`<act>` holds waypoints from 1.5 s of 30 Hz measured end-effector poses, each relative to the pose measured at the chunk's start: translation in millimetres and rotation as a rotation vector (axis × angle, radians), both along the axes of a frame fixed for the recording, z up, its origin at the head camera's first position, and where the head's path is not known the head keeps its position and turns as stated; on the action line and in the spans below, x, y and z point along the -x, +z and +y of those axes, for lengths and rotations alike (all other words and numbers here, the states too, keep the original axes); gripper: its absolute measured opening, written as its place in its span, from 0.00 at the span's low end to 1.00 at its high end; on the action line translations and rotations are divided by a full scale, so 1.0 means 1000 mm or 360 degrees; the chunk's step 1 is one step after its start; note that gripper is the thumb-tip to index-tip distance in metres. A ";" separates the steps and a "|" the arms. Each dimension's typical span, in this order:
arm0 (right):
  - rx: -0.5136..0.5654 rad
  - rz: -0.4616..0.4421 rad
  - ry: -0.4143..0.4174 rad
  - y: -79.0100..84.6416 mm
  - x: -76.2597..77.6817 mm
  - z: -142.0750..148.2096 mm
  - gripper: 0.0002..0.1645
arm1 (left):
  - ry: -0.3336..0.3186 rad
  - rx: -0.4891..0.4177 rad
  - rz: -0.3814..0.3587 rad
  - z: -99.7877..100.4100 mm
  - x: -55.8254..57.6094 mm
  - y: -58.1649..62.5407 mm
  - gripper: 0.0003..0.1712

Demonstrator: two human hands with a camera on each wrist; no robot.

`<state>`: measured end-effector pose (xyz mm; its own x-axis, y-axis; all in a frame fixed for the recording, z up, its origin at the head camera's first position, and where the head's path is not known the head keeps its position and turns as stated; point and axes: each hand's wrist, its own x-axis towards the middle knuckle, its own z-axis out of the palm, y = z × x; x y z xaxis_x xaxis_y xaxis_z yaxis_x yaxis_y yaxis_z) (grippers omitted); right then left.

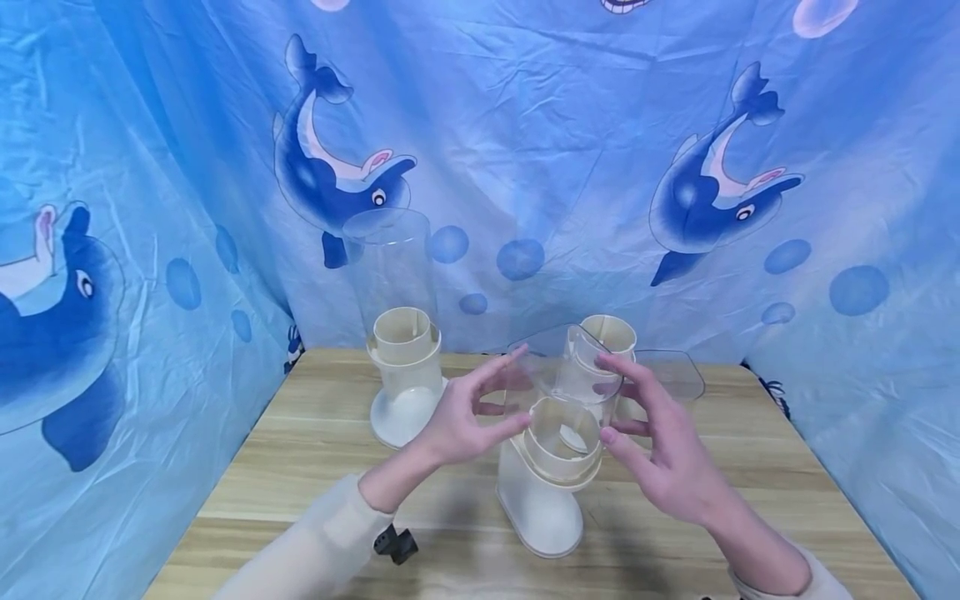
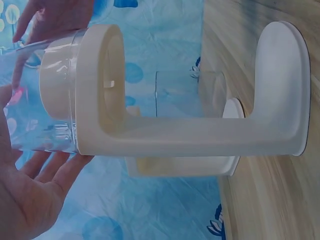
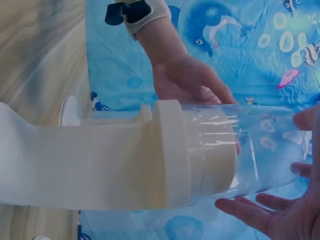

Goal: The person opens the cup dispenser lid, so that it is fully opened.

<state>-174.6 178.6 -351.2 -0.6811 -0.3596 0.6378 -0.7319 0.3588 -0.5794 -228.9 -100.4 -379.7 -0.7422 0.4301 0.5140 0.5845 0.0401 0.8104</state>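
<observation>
My left hand [image 1: 467, 417] and right hand [image 1: 670, 446] are on opposite sides of a clear plastic container [image 1: 551, 354], fingers and thumbs curved round its wall. The container stands upright around the cream collar [image 3: 212, 150] of the nearest white stand [image 1: 547, 525]; its lower edge meets the stand's ring in both wrist views. This stand is C-shaped, with a rounded foot on the table. In the right wrist view, the right fingertips [image 3: 235, 206] touch or nearly touch the clear wall.
A second white stand [image 1: 405, 408] at back left carries a tall clear container [image 1: 390, 267]. Behind my hands is a third stand with an uncovered collar [image 1: 611, 333]. Another clear container [image 1: 675, 375] is at its right. A small black object [image 1: 395, 544] is near my left sleeve.
</observation>
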 end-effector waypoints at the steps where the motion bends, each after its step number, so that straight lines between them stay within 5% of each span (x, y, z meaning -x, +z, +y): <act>1: -0.0007 -0.0009 -0.0003 0.000 0.000 -0.001 0.50 | 0.0005 -0.0005 -0.0016 0.000 -0.001 0.000 0.46; 10: -0.0054 0.0006 0.0067 0.001 0.009 0.005 0.47 | 0.0182 0.0003 0.0084 0.008 -0.015 -0.002 0.48; 21: -0.0017 -0.0051 0.0015 -0.002 -0.001 0.005 0.43 | 0.0046 0.0005 0.0045 0.003 -0.006 -0.010 0.43; 29: -0.0010 -0.0039 -0.0012 -0.002 0.002 0.001 0.38 | 0.0198 0.0032 0.0096 0.006 -0.014 -0.010 0.43; 39: 0.0105 -0.0031 0.0029 0.000 0.001 0.001 0.38 | 0.0182 0.0018 0.0126 0.006 -0.013 -0.010 0.32; 45: 0.0102 -0.0078 0.0081 -0.005 0.006 0.001 0.34 | 0.0250 -0.0030 0.0093 0.008 -0.019 -0.012 0.36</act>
<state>-180.7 179.6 -356.5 -0.6938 -0.3543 0.6270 -0.7185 0.2829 -0.6353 -210.2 -92.1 -392.1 -0.7680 0.3009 0.5653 0.6185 0.1199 0.7765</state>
